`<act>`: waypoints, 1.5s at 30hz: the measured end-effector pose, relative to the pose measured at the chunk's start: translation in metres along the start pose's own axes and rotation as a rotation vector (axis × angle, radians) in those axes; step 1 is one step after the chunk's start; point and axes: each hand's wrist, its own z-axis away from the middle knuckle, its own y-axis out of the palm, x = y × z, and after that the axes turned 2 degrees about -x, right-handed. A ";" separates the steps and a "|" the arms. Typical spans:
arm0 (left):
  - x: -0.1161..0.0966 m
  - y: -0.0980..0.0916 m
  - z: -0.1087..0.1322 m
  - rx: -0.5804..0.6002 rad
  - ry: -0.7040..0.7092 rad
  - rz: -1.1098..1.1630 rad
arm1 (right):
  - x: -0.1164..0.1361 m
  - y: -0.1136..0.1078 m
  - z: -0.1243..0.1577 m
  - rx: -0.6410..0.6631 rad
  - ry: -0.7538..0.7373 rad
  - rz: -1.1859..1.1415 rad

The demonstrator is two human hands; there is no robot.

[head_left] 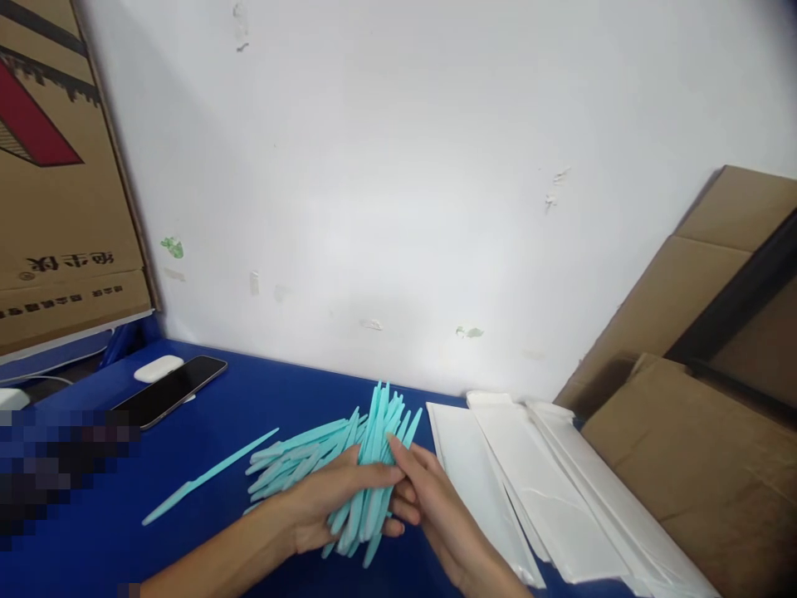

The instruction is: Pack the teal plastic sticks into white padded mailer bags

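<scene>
A thick bunch of thin turquoise plastic eyebrow razors [374, 428], with tapered handles and wider capped ends, stands roughly upright between my hands. My left hand [339, 494] is closed around its lower part, thumb across the front. From the other side my right hand [429, 494] grips the same bunch, its thumb pressed on the razors and its fingers curled behind. More of these razors lie in a loose pile [292, 457] just left of the bunch, partly hidden by my left hand. A single razor [212, 473] rests apart on the blue table, further left.
Flat white pouches [523, 473] overlap on the blue table [249, 386] at the right. A phone [174, 390] and a white earbud case [158, 369] lie at the back left. Cardboard boxes [62, 208] rise at the left, with folded cardboard [691, 465] at the right. A white wall [374, 183] closes the back.
</scene>
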 end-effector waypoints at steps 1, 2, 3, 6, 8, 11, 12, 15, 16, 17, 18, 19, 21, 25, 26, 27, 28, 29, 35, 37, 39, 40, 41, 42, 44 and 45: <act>0.003 -0.002 0.000 0.013 -0.003 0.006 | -0.004 -0.002 -0.001 -0.016 0.004 0.013; 0.005 -0.003 0.000 0.024 -0.007 0.015 | -0.008 -0.004 -0.002 -0.022 0.010 0.036; 0.007 -0.004 0.002 0.027 -0.012 0.030 | -0.011 -0.006 -0.003 -0.023 0.010 0.062; 0.011 -0.002 0.008 0.010 -0.014 0.082 | -0.018 -0.013 -0.006 -0.009 0.001 0.114; 0.012 -0.001 0.011 -0.004 -0.021 0.101 | -0.020 -0.016 -0.007 -0.032 0.000 0.118; 0.012 0.000 0.012 -0.057 -0.057 0.094 | -0.022 -0.018 -0.008 -0.049 -0.011 0.127; 0.012 -0.001 0.012 -0.076 -0.072 0.086 | -0.022 -0.018 -0.008 -0.040 -0.021 0.130; 0.011 -0.001 0.012 -0.121 -0.115 0.098 | -0.019 -0.017 -0.006 -0.071 -0.045 0.125; 0.010 -0.001 0.012 -0.132 -0.128 0.115 | -0.017 -0.016 -0.005 -0.094 -0.048 0.122; 0.010 -0.001 0.012 -0.146 -0.144 0.131 | -0.015 -0.016 -0.004 -0.110 -0.052 0.121; 0.010 -0.001 0.012 -0.160 -0.153 0.142 | -0.013 -0.015 -0.003 -0.114 -0.053 0.120; 0.010 -0.001 0.013 -0.176 -0.155 0.145 | -0.011 -0.015 -0.003 -0.111 -0.056 0.122; 0.012 -0.001 0.013 -0.226 -0.145 0.126 | -0.009 -0.016 -0.002 -0.111 -0.068 0.143; 0.018 -0.004 0.014 -0.347 -0.140 0.062 | -0.009 -0.016 -0.003 -0.076 -0.030 0.194; 0.019 -0.005 0.014 -0.359 -0.155 0.054 | -0.009 -0.015 -0.003 -0.062 -0.016 0.194; 0.019 -0.006 0.013 -0.358 -0.173 0.054 | -0.009 -0.015 -0.003 -0.058 -0.005 0.188; 0.019 -0.006 0.013 -0.349 -0.185 0.064 | -0.009 -0.014 -0.002 -0.065 0.000 0.178; 0.018 -0.006 0.013 -0.336 -0.190 0.080 | -0.009 -0.013 -0.002 -0.082 -0.003 0.172; 0.007 0.009 0.016 -0.347 -0.123 0.155 | -0.012 -0.017 -0.003 -0.113 -0.044 0.261; 0.004 0.014 0.018 -0.356 -0.076 0.175 | -0.014 -0.018 -0.004 -0.121 -0.056 0.275; 0.002 0.017 0.019 -0.357 -0.049 0.186 | -0.017 -0.019 -0.004 -0.135 -0.063 0.280; 0.002 0.017 0.019 -0.357 -0.048 0.183 | -0.018 -0.020 -0.004 -0.139 -0.065 0.281; 0.003 0.017 0.019 -0.354 -0.048 0.174 | -0.019 -0.020 -0.004 -0.142 -0.065 0.280; 0.003 0.016 0.018 -0.350 -0.043 0.158 | -0.019 -0.020 -0.004 -0.145 -0.066 0.282; 0.005 0.013 0.017 -0.339 -0.031 0.107 | -0.017 -0.019 -0.004 -0.158 -0.090 0.295; 0.005 0.011 0.017 -0.334 -0.031 0.087 | -0.016 -0.019 -0.004 -0.171 -0.115 0.298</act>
